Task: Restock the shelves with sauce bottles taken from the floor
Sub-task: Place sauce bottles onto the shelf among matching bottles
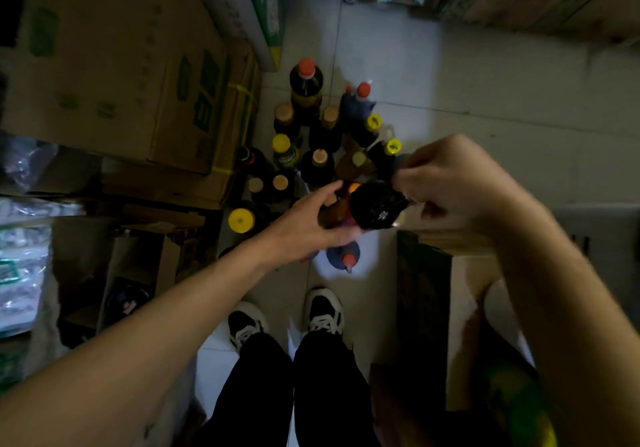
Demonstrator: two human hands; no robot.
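While L hand (311,225) grips bottle (375,206), R hand (450,183) pinches it.

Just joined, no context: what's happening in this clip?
A person stands over a cluster of sauce bottles on the tiled floor, boxes on both sides. Both hands hold a dark bottle above the cluster: left hand around its body, right hand at its far end. No shelf is visible.

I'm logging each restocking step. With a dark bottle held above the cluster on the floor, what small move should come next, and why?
Probably lift the dark bottle clear and turn toward a shelf. Both the left hand and right hand are already on it, above the other bottles on the floor. No shelf is in view.
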